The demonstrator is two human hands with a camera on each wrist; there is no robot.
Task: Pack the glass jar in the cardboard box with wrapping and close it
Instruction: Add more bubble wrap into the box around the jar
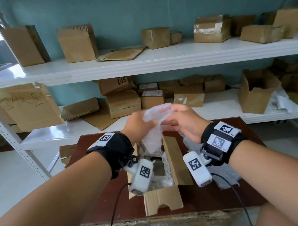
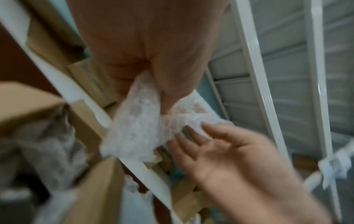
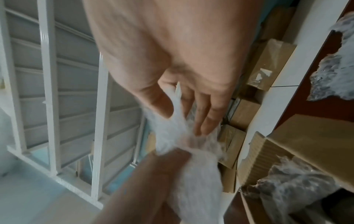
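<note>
Both hands hold a sheet of white bubble wrap [image 1: 155, 115] in the air above the open cardboard box [image 1: 177, 159]. My left hand [image 1: 144, 122] grips the wrap's left side, fingers curled round it [image 2: 162, 92]. My right hand [image 1: 168, 122] pinches the right side between thumb and fingers [image 3: 182, 116]. The sheet [image 2: 138, 128] hangs down toward the box opening. The box [image 2: 95, 186] stands on a dark red table [image 1: 197, 201] with its flaps up and crumpled wrap [image 3: 298, 186] inside. I cannot make out the glass jar; the wrist cameras and wrap cover the box interior.
Another torn piece of bubble wrap [image 1: 225, 177] lies on the table right of the box. White metal shelving [image 1: 136, 64] stands behind the table with several cardboard boxes on two levels. Two cables run from the wrist cameras toward my body.
</note>
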